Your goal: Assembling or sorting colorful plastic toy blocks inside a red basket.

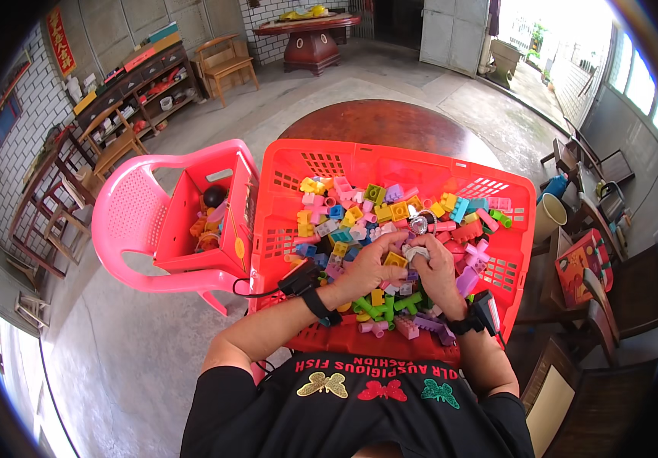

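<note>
- Your left hand [371, 267] and right hand [432, 267] are meeting over the middle of the red basket [291, 164], which is sitting on the round worktop [390, 122].
- Your left hand is closing around a yellow block [395, 259]. Your right hand is pinching a small white piece [417, 250] touching it.
- You are only starting, I think. The loose blocks [367, 206] are lying unjoined all around your hands.
- At 9 o'clock, a red box [191, 229] is resting on the pink chair [127, 214].
</note>
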{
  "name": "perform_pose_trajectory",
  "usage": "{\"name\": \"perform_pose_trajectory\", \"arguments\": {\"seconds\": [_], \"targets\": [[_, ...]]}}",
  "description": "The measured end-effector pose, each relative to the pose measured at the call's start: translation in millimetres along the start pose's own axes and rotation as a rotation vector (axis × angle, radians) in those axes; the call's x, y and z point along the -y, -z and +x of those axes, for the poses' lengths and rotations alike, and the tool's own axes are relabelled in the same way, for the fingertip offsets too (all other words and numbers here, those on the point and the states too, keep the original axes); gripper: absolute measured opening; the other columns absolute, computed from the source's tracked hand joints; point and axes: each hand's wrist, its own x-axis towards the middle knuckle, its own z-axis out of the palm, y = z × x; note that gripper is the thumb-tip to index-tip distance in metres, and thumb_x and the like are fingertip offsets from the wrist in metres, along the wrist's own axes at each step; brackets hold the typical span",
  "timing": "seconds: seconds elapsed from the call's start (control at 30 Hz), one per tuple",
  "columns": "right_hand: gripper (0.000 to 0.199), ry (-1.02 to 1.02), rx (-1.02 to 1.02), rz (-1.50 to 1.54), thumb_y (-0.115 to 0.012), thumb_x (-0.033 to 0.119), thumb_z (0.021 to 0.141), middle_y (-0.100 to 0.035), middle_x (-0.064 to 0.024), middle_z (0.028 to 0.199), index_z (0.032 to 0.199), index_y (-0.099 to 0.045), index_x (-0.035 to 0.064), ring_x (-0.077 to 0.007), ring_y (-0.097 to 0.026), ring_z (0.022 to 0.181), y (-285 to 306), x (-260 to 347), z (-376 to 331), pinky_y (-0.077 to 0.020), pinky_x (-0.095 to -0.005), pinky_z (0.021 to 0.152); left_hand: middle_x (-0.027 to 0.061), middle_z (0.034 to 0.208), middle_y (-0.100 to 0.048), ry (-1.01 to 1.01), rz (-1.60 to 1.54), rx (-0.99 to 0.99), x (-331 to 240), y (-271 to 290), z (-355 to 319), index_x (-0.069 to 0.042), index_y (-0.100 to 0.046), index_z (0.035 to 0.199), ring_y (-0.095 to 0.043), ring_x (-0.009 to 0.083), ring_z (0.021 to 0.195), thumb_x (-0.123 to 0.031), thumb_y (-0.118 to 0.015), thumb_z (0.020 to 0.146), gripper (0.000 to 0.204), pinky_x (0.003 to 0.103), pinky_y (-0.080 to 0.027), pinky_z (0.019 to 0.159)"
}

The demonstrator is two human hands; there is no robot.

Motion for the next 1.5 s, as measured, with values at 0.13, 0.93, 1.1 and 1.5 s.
{"name": "perform_pose_trajectory", "arguments": {"seconds": [0.13, 0.93, 1.1, 1.5], "targets": [[0.016, 0.027, -0.016, -0.001, -0.054, -0.003, 0.075, -0.058, -0.0142, 0.083, 0.090, -0.055, 0.0001, -0.0290, -0.060, 0.076, 3, 6, 1, -0.0472, -0.0347, 0.068, 0.0075, 0.102, -0.056, -0.017, 0.131, 0.039, 6, 0, -2, -0.006, -0.032, 0.137, -0.058, 0.0147, 0.089, -0.003, -0.071, 0.076, 0.072, 0.028, -0.052, 0.071], [0.015, 0.186, 0.064, -0.065, -0.054, -0.001, 0.077, -0.053, -0.0148, 0.082, 0.092, -0.055, 0.0011, -0.0310, -0.057, 0.078, -4, 12, -5, -0.0462, -0.0357, 0.069, 0.0149, 0.095, -0.060, -0.377, 0.954, -0.154, 1, 1, -1, -0.007, -0.042, 0.128, -0.057, 0.0334, 0.092, -0.002, -0.066, 0.071, 0.063, 0.040, -0.046, 0.079], [0.015, 0.056, 0.096, 0.107, -0.056, -0.001, 0.078, -0.054, -0.0106, 0.082, 0.092, -0.055, 0.0022, -0.0243, -0.057, 0.077, -3, 4, -1, -0.0460, -0.0326, 0.069, 0.0151, 0.098, -0.058, -0.426, 0.967, -0.138, 5, 2, -2, -0.008, -0.042, 0.129, -0.055, 0.0334, 0.095, -0.003, -0.067, 0.071, 0.063, 0.040, -0.045, 0.080], [0.014, -0.089, 0.061, 0.285, -0.057, -0.001, 0.077, -0.053, -0.0069, 0.083, 0.091, -0.054, 0.0018, -0.0174, -0.055, 0.078, -3, 2, -4, -0.0450, -0.0286, 0.069, 0.0092, 0.098, -0.059, -0.323, 0.420, -0.221, 17, 6, 6, -0.006, -0.043, 0.125, -0.059, 0.0162, 0.086, 0.001, -0.071, 0.068, 0.063, 0.029, -0.048, 0.076]]}}
